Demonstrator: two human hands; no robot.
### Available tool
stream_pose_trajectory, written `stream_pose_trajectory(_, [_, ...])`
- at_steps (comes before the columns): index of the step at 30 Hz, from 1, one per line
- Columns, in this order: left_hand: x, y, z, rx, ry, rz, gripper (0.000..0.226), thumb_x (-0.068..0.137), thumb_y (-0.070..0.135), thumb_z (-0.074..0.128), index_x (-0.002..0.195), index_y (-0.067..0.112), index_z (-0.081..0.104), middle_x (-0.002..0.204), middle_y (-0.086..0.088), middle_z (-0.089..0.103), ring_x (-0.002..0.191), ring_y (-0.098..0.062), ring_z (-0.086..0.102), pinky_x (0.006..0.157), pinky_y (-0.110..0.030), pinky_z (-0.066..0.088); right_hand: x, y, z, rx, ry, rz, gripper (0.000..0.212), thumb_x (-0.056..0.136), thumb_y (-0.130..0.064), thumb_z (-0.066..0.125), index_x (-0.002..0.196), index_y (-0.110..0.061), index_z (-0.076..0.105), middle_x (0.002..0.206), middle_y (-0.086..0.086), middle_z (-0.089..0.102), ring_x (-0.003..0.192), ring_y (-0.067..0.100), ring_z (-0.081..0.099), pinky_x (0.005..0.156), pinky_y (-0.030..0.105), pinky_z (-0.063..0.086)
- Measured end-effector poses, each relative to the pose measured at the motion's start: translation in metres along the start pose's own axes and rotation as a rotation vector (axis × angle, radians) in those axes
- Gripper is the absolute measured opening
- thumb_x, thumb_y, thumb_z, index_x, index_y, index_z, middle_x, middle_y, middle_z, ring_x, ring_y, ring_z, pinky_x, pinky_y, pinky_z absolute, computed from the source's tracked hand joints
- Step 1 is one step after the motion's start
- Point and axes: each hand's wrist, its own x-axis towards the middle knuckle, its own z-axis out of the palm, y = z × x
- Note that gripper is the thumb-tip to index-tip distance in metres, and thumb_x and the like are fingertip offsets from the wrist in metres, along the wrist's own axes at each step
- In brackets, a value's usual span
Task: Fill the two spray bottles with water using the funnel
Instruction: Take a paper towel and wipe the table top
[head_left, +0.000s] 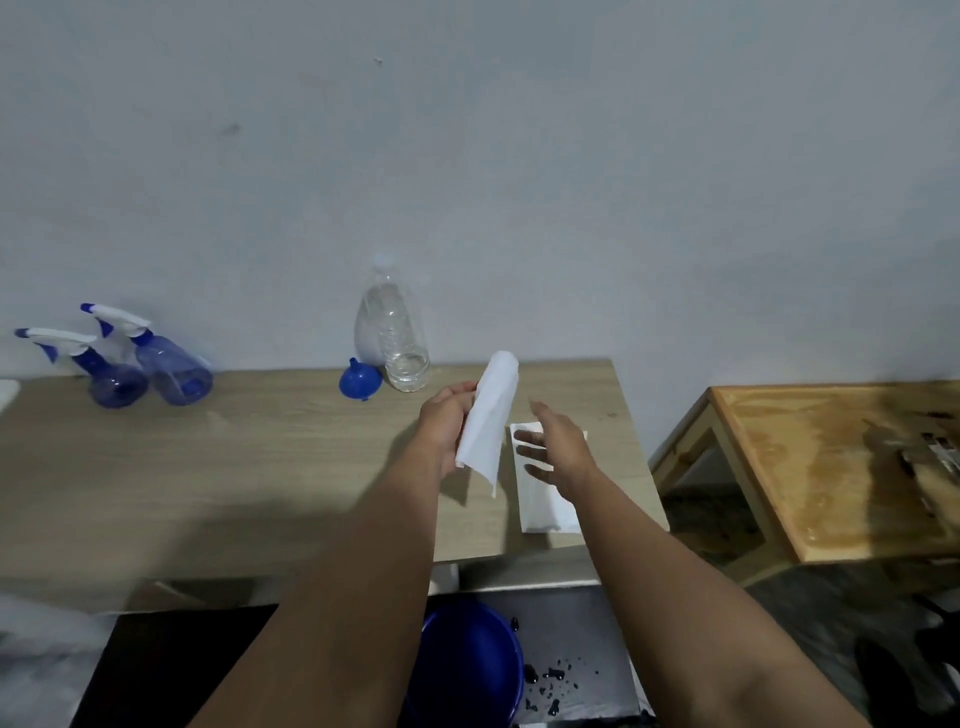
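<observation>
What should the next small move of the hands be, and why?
Probably the left hand should lay down the white tissue it holds. The spray bottles, funnel and water bottle stand untouched, and the right hand is open.

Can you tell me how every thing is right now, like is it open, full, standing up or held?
Two spray bottles: standing together, spray heads on; fill level unclear.
Funnel: on the table, beside the water bottle, untouched.
Water bottle: upright, nearly empty.
Paper towel: lifted, held by the left hand.
Folded towel: lying flat on the table.
Right hand: open, above the folded towel.
Blue bucket: below the table edge, contents unclear.
</observation>
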Motion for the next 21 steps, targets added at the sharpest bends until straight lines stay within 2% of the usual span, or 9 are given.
stream_pose_trajectory(2, [-0.006, 0.008, -0.014, -0.012, -0.012, 0.003, 0.037, 0.084, -0.002, 0.056, 0.119, 0.008, 0.065, 0.099, -0.015, 0.075, 0.076, -0.029, 0.070, 0.061, -0.033, 0.056, -0.011, -0.010, 0.019, 0.134, -0.202, 0.071, 0.043, 0.096, -0.059, 0.065, 0.122, -0.026, 0.065, 0.107, 0.007, 0.075, 0.094, 0.026, 0.071, 0.083, 0.040, 0.058])
stream_pose_trajectory(4, [-0.014, 0.017, -0.033, -0.025, -0.023, 0.013, 0.035, 0.085, -0.001, 0.057, 0.117, 0.010, 0.067, 0.100, -0.014, 0.075, 0.077, -0.029, 0.071, 0.062, -0.033, 0.057, -0.012, -0.011, 0.039, 0.208, -0.322, 0.052, 0.039, 0.098, -0.048, 0.068, 0.125, -0.020, 0.069, 0.106, 0.008, 0.077, 0.093, 0.026, 0.074, 0.079, 0.039, 0.061])
stream_pose_trajectory(6, [-0.021, 0.027, -0.059, -0.043, -0.031, 0.029, 0.035, 0.086, 0.000, 0.058, 0.118, 0.010, 0.068, 0.099, -0.014, 0.075, 0.077, -0.028, 0.073, 0.062, -0.033, 0.057, -0.013, -0.010, 0.063, 0.267, -0.369, 0.013, 0.044, 0.098, -0.031, 0.072, 0.135, -0.008, 0.066, 0.119, 0.012, 0.078, 0.104, 0.029, 0.075, 0.080, 0.041, 0.062])
stream_pose_trajectory(9, [-0.032, 0.040, -0.112, -0.079, 0.059, 0.016, 0.036, 0.087, 0.000, 0.057, 0.120, 0.009, 0.066, 0.094, -0.010, 0.077, 0.077, -0.027, 0.072, 0.069, -0.035, 0.057, -0.009, -0.013, 0.107, 0.326, -0.349, -0.023, 0.050, 0.096, -0.015, 0.075, 0.141, 0.003, 0.060, 0.128, 0.020, 0.074, 0.120, 0.038, 0.072, 0.096, 0.049, 0.060])
stream_pose_trajectory(11, [-0.037, 0.050, -0.151, -0.097, 0.044, -0.059, 0.036, 0.088, 0.013, 0.059, 0.123, 0.009, 0.066, 0.097, -0.008, 0.077, 0.082, -0.028, 0.070, 0.075, -0.036, 0.052, -0.013, -0.017, 0.140, 0.267, -0.377, -0.035, 0.045, 0.098, -0.013, 0.073, 0.138, 0.003, 0.061, 0.126, 0.020, 0.075, 0.117, 0.037, 0.073, 0.097, 0.048, 0.060])
stream_pose_trajectory(13, [-0.040, 0.064, -0.189, -0.097, -0.022, -0.113, 0.038, 0.091, 0.037, 0.060, 0.115, 0.009, 0.071, 0.108, -0.007, 0.076, 0.095, -0.029, 0.070, 0.086, -0.040, 0.052, -0.019, -0.020, 0.177, 0.169, -0.453, -0.045, 0.041, 0.099, -0.014, 0.072, 0.136, 0.002, 0.063, 0.126, 0.020, 0.075, 0.117, 0.036, 0.074, 0.098, 0.048, 0.060])
stream_pose_trajectory(16, [-0.044, 0.088, -0.244, -0.037, -0.149, -0.131, 0.052, 0.092, 0.061, 0.056, 0.115, 0.018, 0.073, 0.121, -0.007, 0.073, 0.116, -0.029, 0.067, 0.109, -0.048, 0.044, -0.026, -0.017, 0.236, 0.118, -0.564, -0.046, 0.048, 0.097, -0.014, 0.074, 0.140, 0.003, 0.059, 0.135, 0.024, 0.069, 0.127, 0.041, 0.067, 0.112, 0.057, 0.050])
stream_pose_trajectory(19, [-0.044, 0.109, -0.305, 0.004, -0.243, -0.090, 0.053, 0.090, 0.051, 0.064, 0.131, 0.016, 0.066, 0.130, -0.009, 0.068, 0.123, -0.029, 0.063, 0.114, -0.048, 0.040, -0.042, -0.014, 0.300, 0.080, -0.594, -0.020, 0.059, 0.092, -0.018, 0.078, 0.143, 0.003, 0.057, 0.138, 0.027, 0.066, 0.129, 0.044, 0.065, 0.112, 0.060, 0.049])
stream_pose_trajectory(21, [-0.038, 0.124, -0.350, -0.066, -0.262, -0.071, 0.051, 0.091, 0.035, 0.066, 0.135, 0.009, 0.062, 0.130, -0.014, 0.067, 0.118, -0.030, 0.064, 0.111, -0.048, 0.043, -0.051, -0.009, 0.342, 0.048, -0.549, -0.031, 0.048, 0.096, -0.014, 0.073, 0.139, 0.003, 0.061, 0.134, 0.026, 0.070, 0.122, 0.041, 0.069, 0.106, 0.055, 0.054])
